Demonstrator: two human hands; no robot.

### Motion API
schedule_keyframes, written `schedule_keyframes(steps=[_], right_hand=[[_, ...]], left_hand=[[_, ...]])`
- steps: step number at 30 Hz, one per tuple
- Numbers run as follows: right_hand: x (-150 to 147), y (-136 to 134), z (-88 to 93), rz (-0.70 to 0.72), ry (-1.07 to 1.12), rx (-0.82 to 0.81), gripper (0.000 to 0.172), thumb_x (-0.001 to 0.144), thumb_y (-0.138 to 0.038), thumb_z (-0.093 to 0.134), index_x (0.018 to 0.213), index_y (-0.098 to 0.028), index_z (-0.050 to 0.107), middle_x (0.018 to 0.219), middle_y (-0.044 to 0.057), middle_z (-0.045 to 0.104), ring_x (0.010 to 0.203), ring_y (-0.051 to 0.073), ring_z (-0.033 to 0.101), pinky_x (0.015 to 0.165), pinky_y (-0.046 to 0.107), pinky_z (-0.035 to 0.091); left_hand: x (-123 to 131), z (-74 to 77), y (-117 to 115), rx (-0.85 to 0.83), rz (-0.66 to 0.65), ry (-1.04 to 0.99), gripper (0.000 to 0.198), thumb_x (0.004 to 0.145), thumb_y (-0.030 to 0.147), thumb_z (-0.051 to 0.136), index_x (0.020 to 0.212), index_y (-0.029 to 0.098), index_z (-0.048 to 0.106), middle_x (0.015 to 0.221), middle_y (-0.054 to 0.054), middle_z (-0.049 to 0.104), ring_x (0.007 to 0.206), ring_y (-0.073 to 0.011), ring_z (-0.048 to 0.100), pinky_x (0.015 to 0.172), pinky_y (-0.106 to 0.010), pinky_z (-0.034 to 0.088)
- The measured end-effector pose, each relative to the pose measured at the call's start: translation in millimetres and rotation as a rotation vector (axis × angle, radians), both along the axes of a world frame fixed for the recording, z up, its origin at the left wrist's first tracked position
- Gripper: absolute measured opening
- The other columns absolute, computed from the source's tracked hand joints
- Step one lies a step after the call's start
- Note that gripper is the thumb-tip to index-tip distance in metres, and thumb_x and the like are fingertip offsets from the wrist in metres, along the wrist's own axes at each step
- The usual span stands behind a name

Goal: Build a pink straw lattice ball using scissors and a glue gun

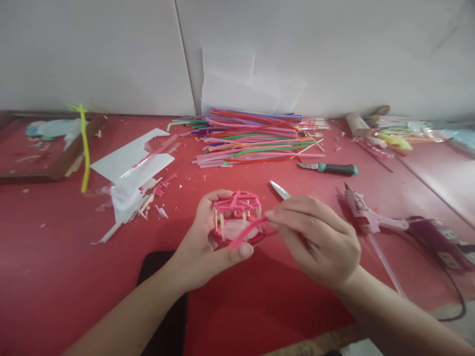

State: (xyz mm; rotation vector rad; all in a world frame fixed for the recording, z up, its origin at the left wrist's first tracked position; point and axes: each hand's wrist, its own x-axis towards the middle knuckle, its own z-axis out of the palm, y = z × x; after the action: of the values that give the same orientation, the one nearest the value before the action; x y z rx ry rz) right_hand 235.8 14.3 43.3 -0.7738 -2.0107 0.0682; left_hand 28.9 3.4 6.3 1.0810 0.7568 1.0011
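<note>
My left hand grips a small round craft frame from its left side, thumb along the front and fingers behind. Its pink top ring and pink base are joined by short wooden sticks, with a pale disc in the base. My right hand pinches a pink pipe cleaner at its right end. The free end of that strip slants down to the left across the front of the frame, near my left thumb. Just behind my right hand lies a pointed metal blade, its rear part hidden.
Colourful pipe cleaners are piled at the back. A utility knife and a glue gun with its cord lie to the right. White card scraps, a yellow pipe cleaner and a wooden tray are left. A black phone-like slab sits below.
</note>
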Motion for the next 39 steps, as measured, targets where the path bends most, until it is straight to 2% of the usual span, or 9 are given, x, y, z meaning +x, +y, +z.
schedule_keyframes(steps=[7,11,15,19,22,27,30,33,39], right_hand=[[1.4,3.1,-3.2,0.012,0.12,-0.116,0.02,0.083,0.004,0.066,0.091,-0.014,0.071,0.086,0.003,0.071,0.082,0.009,0.068,0.076,0.021,0.057],[-0.7,0.2,-2.3,0.061,0.147,-0.17,0.017,0.083,0.0,0.069,0.092,-0.014,0.071,0.082,0.002,0.07,0.078,0.01,0.068,0.074,0.024,0.058],[-2.8,-2.6,-0.6,0.033,0.098,-0.162,0.017,0.085,0.0,0.066,0.094,-0.014,0.073,0.078,0.003,0.068,0.076,0.012,0.067,0.07,0.026,0.059],[-5.3,-5.8,-4.5,0.054,0.023,-0.045,0.021,0.086,0.002,0.063,0.091,-0.014,0.075,0.076,0.004,0.067,0.077,0.014,0.066,0.067,0.029,0.059],[-6.6,-9.7,-12.0,0.074,0.046,-0.038,0.018,0.085,0.002,0.068,0.093,-0.012,0.075,0.08,0.005,0.07,0.082,0.016,0.065,0.069,0.03,0.06],[-6.5,-11.3,-16.9,0.079,0.032,0.007,0.025,0.081,0.001,0.073,0.103,-0.009,0.074,0.089,0.006,0.072,0.088,0.017,0.064,0.074,0.03,0.06],[-6.2,-6.8,-10.9,0.053,0.055,-0.043,0.018,0.084,-0.001,0.07,0.096,-0.013,0.075,0.081,0.004,0.072,0.077,0.014,0.066,0.069,0.028,0.06],[-3.8,-0.7,-5.5,0.032,0.032,-0.103,0.013,0.088,-0.007,0.068,0.088,-0.017,0.075,0.075,0.002,0.071,0.068,0.013,0.067,0.063,0.027,0.06],[0.6,5.1,-5.8,0.129,-0.039,-0.146,0.013,0.088,-0.008,0.067,0.094,-0.018,0.073,0.087,0.004,0.074,0.078,0.013,0.071,0.07,0.025,0.061]], left_hand=[[-1.4,-1.1,5.9,-0.026,0.036,0.031,0.09,0.06,0.04,0.094,0.129,0.033,0.037,0.129,-0.005,0.058,0.114,-0.0249,0.064,0.096,-0.035,0.054],[-2.4,-1.4,6.4,-0.045,0.062,0.096,0.093,0.057,0.05,0.094,0.128,0.031,0.037,0.127,-0.007,0.059,0.112,-0.0264,0.065,0.093,-0.037,0.054],[-1.6,-3.9,6.0,-0.06,0.054,0.043,0.092,0.056,0.048,0.095,0.127,0.031,0.038,0.124,-0.006,0.062,0.108,-0.025,0.067,0.093,-0.037,0.055],[-0.3,-8.0,4.6,-0.033,0.109,0.017,0.081,0.064,0.053,0.089,0.126,0.03,0.043,0.128,-0.007,0.061,0.107,-0.0228,0.067,0.091,-0.034,0.056],[-0.3,-9.7,5.0,-0.024,0.132,0.036,0.075,0.069,0.057,0.084,0.127,0.031,0.044,0.129,-0.007,0.06,0.108,-0.0228,0.067,0.09,-0.034,0.056],[-0.7,-7.8,6.1,-0.076,0.114,-0.027,0.067,0.076,0.055,0.079,0.127,0.032,0.042,0.133,-0.008,0.055,0.11,-0.0274,0.068,0.09,-0.042,0.059],[0.2,-3.2,5.6,-0.128,0.117,-0.052,0.062,0.08,0.048,0.078,0.127,0.032,0.041,0.129,-0.007,0.057,0.109,-0.0273,0.07,0.094,-0.044,0.059],[1.7,2.2,5.9,-0.16,0.158,-0.046,0.06,0.08,0.04,0.08,0.125,0.032,0.042,0.134,-0.006,0.056,0.11,-0.0259,0.07,0.094,-0.04,0.059],[2.4,5.3,7.2,-0.127,0.2,-0.057,0.056,0.081,0.029,0.081,0.122,0.032,0.044,0.132,-0.003,0.061,0.106,-0.0204,0.072,0.091,-0.032,0.059]])
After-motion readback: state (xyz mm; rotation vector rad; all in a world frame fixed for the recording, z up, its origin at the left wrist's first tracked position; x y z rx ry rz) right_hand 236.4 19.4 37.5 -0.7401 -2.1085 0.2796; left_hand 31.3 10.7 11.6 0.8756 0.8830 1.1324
